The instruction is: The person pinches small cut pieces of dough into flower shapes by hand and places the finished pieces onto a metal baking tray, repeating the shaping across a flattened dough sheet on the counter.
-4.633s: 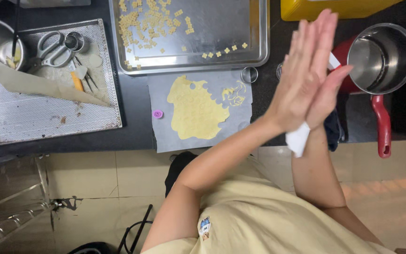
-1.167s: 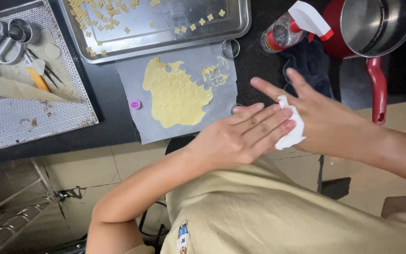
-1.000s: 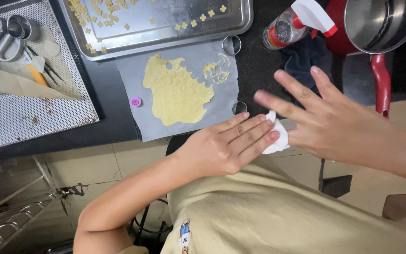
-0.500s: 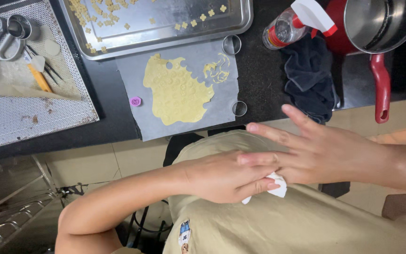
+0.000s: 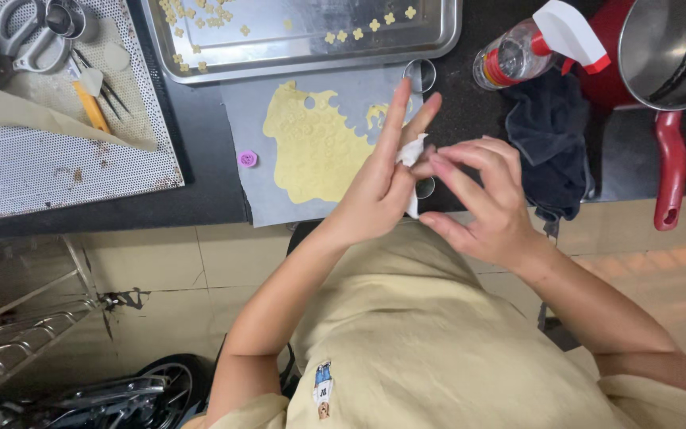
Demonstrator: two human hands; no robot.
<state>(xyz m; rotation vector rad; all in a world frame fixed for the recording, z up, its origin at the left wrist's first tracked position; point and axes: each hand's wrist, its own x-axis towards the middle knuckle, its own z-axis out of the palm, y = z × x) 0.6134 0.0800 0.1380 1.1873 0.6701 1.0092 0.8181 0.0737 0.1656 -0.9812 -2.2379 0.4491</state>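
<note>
Both hands' fingers pinch a crumpled white tissue (image 5: 410, 155) above flat yellow dough (image 5: 311, 147).

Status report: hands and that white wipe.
Left hand and right hand pinch white wipe between them. Raised above rolled dough sheet. Nothing in the way.

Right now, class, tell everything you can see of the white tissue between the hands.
The tissue is small, white and crumpled, like soft paper. It sits pinched between the left hand and the fingers of the right hand, held above the counter edge. Most of it is hidden; a strip hangs down behind the left palm.
</note>
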